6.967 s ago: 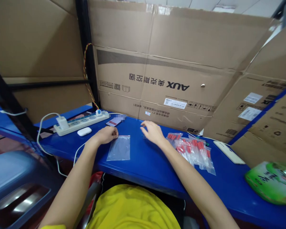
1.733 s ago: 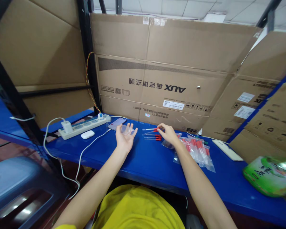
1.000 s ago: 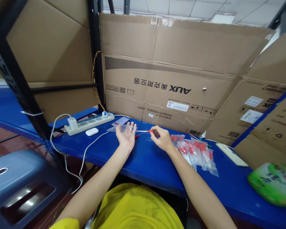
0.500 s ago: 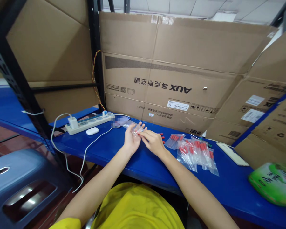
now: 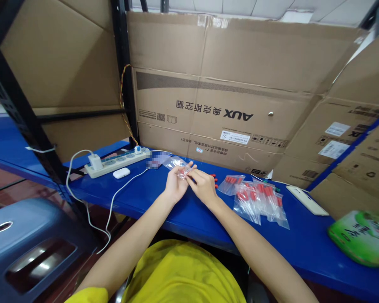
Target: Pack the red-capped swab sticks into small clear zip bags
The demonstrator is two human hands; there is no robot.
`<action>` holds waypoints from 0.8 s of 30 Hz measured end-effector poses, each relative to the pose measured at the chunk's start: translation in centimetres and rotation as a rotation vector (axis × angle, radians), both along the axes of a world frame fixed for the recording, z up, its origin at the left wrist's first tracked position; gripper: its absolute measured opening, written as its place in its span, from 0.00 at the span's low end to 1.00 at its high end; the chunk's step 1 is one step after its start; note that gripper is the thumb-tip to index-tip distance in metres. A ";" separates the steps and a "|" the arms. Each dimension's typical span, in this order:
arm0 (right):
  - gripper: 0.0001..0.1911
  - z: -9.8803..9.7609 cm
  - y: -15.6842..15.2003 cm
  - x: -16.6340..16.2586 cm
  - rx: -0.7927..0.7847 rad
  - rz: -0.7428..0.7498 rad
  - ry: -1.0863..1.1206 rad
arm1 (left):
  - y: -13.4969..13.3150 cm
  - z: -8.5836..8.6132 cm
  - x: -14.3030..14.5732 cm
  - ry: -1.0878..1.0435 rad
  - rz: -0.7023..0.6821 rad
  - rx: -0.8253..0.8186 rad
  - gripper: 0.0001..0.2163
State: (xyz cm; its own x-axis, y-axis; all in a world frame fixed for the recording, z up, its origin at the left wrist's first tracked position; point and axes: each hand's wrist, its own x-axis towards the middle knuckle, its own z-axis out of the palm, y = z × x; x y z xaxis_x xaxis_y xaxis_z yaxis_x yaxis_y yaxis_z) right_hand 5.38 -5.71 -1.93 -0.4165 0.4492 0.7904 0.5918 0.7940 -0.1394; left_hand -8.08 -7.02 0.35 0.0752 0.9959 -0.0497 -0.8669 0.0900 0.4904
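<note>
My left hand (image 5: 174, 186) holds a small clear zip bag (image 5: 178, 163) by its mouth, palm turned up. Touching it from the right, my right hand (image 5: 202, 185) pinches at the bag's opening, where something red shows between the fingertips. Both hands hover just above the blue shelf surface (image 5: 151, 198). A few loose red-capped tubes (image 5: 213, 180) lie just behind my right hand. To the right sits a pile of clear bags filled with red-capped tubes (image 5: 255, 198).
A white power strip (image 5: 115, 160) with a charger and cable lies at the back left, an earbud case (image 5: 121, 172) beside it. A phone (image 5: 307, 200) and a green packet (image 5: 363, 237) lie at the right. Cardboard boxes (image 5: 221, 92) wall the back.
My left hand lifted the clear bag off the shelf. My right hand picked up red-capped tubes and brought them to the bag's mouth; both hands now meet at the bag.
</note>
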 end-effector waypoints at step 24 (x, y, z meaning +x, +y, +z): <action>0.13 0.1 0.2 0.6 -0.143 -0.065 0.003 | 1.1 -0.5 -0.9 -0.163 0.336 -0.144 0.08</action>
